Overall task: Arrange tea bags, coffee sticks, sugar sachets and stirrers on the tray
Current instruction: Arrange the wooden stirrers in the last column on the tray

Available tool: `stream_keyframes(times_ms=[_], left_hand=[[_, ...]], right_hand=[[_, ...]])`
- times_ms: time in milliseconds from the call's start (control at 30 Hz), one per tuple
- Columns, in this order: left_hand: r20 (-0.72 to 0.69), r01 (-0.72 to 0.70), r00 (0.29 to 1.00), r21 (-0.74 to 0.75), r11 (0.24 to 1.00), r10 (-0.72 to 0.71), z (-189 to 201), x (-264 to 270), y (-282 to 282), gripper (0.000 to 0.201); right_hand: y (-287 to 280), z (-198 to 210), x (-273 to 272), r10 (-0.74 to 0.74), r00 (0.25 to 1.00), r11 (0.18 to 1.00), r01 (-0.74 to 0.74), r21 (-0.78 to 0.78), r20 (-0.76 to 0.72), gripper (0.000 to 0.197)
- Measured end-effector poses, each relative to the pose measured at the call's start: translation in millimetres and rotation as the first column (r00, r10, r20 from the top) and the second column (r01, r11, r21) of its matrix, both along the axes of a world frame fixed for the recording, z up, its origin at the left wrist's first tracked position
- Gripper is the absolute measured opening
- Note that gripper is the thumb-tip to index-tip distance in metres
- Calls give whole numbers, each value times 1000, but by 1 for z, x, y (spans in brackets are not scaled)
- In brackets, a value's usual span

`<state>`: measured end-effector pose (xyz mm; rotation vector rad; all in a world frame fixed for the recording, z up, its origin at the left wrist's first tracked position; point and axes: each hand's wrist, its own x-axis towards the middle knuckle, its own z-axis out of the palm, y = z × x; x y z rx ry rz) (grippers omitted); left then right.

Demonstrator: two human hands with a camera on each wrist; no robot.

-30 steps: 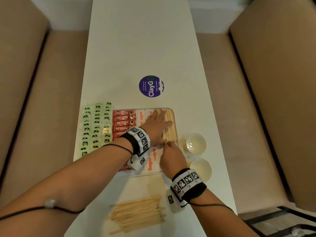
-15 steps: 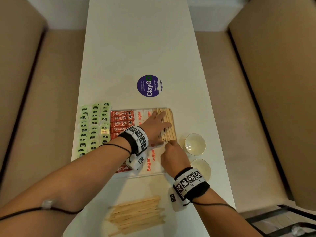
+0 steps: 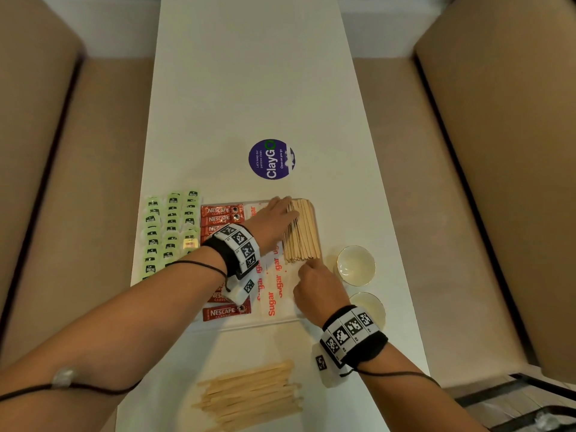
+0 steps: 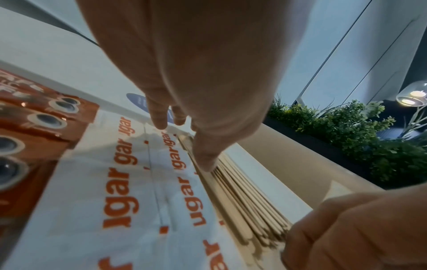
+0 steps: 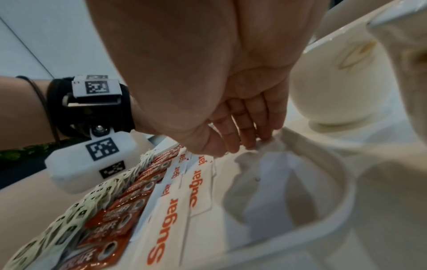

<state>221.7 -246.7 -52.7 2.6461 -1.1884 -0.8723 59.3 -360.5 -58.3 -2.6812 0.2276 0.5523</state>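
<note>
On the clear tray (image 3: 249,325), wooden stirrers (image 3: 304,235) lie in a bundle at the far right, beside white sugar sachets (image 3: 274,291) and red coffee sticks (image 3: 221,213). Green tea bags (image 3: 171,226) lie in rows at the left. My left hand (image 3: 274,218) rests flat with straight fingers along the bundle's left side; the thumb presses the stirrers (image 4: 242,197). My right hand (image 3: 314,282) has curled fingers butted against the bundle's near ends and holds nothing. A second heap of loose stirrers (image 3: 252,394) lies on the table near me.
Two small white bowls (image 3: 355,265) (image 3: 371,307) stand just right of the tray, close to my right hand. A purple round sticker (image 3: 271,159) lies on the white table beyond the tray. Beige benches flank the narrow table on both sides.
My left hand's fingers have slid off the top of the stirrer bundle to its left edge, reaching a bit farther. The right hand stays against the near ends.
</note>
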Motion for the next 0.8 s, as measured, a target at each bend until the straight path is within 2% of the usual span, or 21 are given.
stream_keyframes(times_ms=[100,267,467,800], left_hand=[[62,6,998,-34,999,-4,-2,5,4,78],[114,10,993,-42,999,-6,-4,7,3,73],[104,-42,993,-52,998,47,-7,3,4,69],[44,-37,998,-60,997,40,-9,1,4,62]], right_hand=[[0,1,5,-10,1000,1000,10,22,18,20],[5,0,6,-1,1000,999,1,47,-4,18],[15,-5,11,40,999,998,-41,57,33,17],[20,-4,9,93,994,993,-96,61,51,21]])
